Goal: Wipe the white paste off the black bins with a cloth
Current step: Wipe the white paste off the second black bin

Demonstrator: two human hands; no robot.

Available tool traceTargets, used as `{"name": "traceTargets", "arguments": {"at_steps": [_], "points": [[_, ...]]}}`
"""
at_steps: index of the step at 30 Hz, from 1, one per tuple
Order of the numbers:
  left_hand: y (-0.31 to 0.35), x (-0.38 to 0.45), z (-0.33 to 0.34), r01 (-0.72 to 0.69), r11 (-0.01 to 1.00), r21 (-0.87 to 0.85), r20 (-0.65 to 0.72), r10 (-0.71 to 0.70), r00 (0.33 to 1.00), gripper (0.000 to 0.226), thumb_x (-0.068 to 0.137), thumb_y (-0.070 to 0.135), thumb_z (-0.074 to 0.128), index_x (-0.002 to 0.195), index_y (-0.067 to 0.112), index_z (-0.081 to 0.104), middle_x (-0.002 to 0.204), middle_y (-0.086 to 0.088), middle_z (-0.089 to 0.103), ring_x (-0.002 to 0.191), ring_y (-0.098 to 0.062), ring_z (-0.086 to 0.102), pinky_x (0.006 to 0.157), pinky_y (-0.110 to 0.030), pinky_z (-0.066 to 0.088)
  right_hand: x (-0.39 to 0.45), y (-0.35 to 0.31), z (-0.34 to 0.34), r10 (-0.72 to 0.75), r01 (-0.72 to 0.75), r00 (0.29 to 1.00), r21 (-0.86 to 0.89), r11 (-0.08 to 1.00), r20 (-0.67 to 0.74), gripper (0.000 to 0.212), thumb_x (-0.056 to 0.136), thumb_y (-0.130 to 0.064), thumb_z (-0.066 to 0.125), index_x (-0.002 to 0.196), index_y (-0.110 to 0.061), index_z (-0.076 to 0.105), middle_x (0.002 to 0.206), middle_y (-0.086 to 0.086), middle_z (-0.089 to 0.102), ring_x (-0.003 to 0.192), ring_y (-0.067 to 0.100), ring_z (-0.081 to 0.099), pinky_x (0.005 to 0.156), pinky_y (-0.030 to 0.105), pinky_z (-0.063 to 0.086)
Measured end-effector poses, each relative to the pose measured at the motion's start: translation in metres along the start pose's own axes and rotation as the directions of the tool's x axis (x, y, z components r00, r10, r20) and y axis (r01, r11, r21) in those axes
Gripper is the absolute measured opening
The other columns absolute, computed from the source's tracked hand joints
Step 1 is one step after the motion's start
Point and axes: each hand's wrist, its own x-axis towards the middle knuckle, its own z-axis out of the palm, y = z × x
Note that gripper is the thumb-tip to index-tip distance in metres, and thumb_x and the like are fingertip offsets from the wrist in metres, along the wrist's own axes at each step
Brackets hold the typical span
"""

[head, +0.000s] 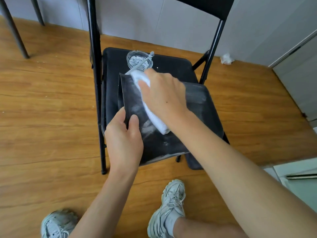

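Gripping the black bin [155, 143] by its edge, the left hand [123, 136] steadies it on the chair [171, 66]; the right hand [163, 93] presses the white cloth [155, 121] flat against it.

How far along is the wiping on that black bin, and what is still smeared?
Partly done. The middle of the black bin looks mostly dark, though hazy. In hand: the left hand grips the bin's near edge while the right hand presses the folded white cloth on its upper face. Left: white paste beside the cloth, a streak along the lower edge, and haze on the right side.
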Motion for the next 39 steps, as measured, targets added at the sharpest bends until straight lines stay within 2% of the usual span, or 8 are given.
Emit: {"name": "traceTargets", "arguments": {"at_steps": [6, 12, 17, 23, 28, 34, 37, 39], "points": [[-0.004, 0.005, 0.002, -0.043, 0.999, 0.018, -0.015, 0.044, 0.999, 0.031, 0.098, 0.006, 0.048, 0.068, 0.006, 0.039, 0.054, 0.001, 0.026, 0.048, -0.009, 0.021, 0.044, -0.021, 0.018, -0.006, 0.116, -0.021, 0.39, -0.39, 0.921, -0.088, 0.917, -0.018, 0.023, 0.093, -0.028, 0.036, 0.086, -0.017, 0.054, 0.074, 0.001, 0.052, 0.071, 0.028, 0.049, 0.054, 0.029, 0.026], [-0.005, 0.003, 0.001, -0.061, 0.998, 0.021, -0.003, 0.061, 0.998, 0.025, 0.098, 0.009, 0.048, 0.076, -0.002, 0.047, 0.059, -0.008, 0.032, 0.054, -0.011, 0.025, 0.048, -0.027, 0.023, -0.017, 0.138, -0.028, 0.544, -0.544, 0.839, -0.075, 0.836, -0.013, 0.022, 0.092, -0.029, 0.04, 0.094, -0.016, 0.057, 0.091, 0.01, 0.061, 0.078, 0.03, 0.049, 0.065, 0.032, 0.031], [-0.004, 0.002, 0.001, -0.039, 0.998, 0.044, 0.003, 0.038, 0.999, 0.027, 0.099, 0.009, 0.047, 0.073, 0.005, 0.043, 0.06, -0.013, 0.032, 0.053, -0.01, 0.025, 0.047, -0.025, 0.024, -0.033, 0.061, -0.028, 0.304, -0.307, 0.952, -0.129, 0.943, -0.039, 0.021, 0.097, -0.027, 0.041, 0.103, -0.017, 0.058, 0.09, 0.011, 0.064, 0.077, 0.032, 0.055, 0.061, 0.033, 0.035], [-0.006, 0.001, -0.001, 0.073, 0.997, -0.013, 0.002, -0.073, 0.997, 0.033, 0.095, 0.006, 0.047, 0.067, 0.003, 0.03, 0.057, -0.007, 0.029, 0.051, -0.011, 0.022, 0.04, -0.017, 0.019, -0.05, -0.037, 0.0, 0.011, -0.011, 1.0, -0.028, 1.0, -0.007, 0.014, 0.094, -0.027, 0.047, 0.1, -0.016, 0.054, 0.076, 0.0, 0.059, 0.071, 0.026, 0.062, 0.047, 0.031, 0.018], [-0.008, -0.001, -0.004, 0.036, 0.999, -0.034, 0.015, -0.036, 0.999, 0.031, 0.098, 0.005, 0.042, 0.067, 0.006, 0.037, 0.055, -0.003, 0.028, 0.048, -0.011, 0.021, 0.041, -0.021, 0.018, -0.047, 0.01, 0.0, 0.049, -0.049, 0.999, -0.025, 0.998, 0.002, 0.021, 0.097, -0.033, 0.041, 0.11, -0.026, 0.056, 0.091, -0.004, 0.065, 0.078, 0.026, 0.061, 0.057, 0.032, 0.029], [-0.006, -0.001, -0.001, -0.014, 1.0, -0.024, 0.02, 0.014, 1.0, 0.024, 0.101, 0.01, 0.043, 0.081, -0.001, 0.052, 0.064, -0.01, 0.041, 0.057, -0.015, 0.03, 0.048, -0.025, 0.025, -0.054, 0.112, -0.023, 0.347, -0.351, 0.936, -0.197, 0.915, -0.059, 0.03, 0.098, -0.039, 0.034, 0.107, -0.027, 0.06, 0.08, -0.004, 0.062, 0.06, 0.019, 0.046, 0.052, 0.029, 0.024], [-0.006, -0.002, 0.0, -0.015, 1.0, -0.011, 0.02, 0.015, 1.0, 0.025, 0.101, 0.009, 0.042, 0.08, -0.003, 0.049, 0.065, -0.01, 0.039, 0.057, -0.015, 0.029, 0.048, -0.025, 0.024, -0.046, 0.082, -0.024, 0.299, -0.291, 0.953, -0.134, 0.947, 0.043, 0.022, 0.096, -0.033, 0.043, 0.105, -0.02, 0.059, 0.087, 0.004, 0.063, 0.076, 0.027, 0.055, 0.06, 0.031, 0.03], [-0.007, -0.001, -0.001, 0.008, 1.0, -0.021, 0.024, -0.007, 1.0, 0.025, 0.1, 0.008, 0.042, 0.08, -0.005, 0.048, 0.064, -0.01, 0.039, 0.057, -0.016, 0.028, 0.048, -0.025, 0.023, -0.051, 0.043, -0.019, 0.12, -0.111, 0.985, -0.071, 0.991, 0.124, 0.019, 0.096, -0.032, 0.044, 0.102, -0.021, 0.058, 0.08, -0.001, 0.058, 0.075, 0.026, 0.054, 0.06, 0.032, 0.03]]}}
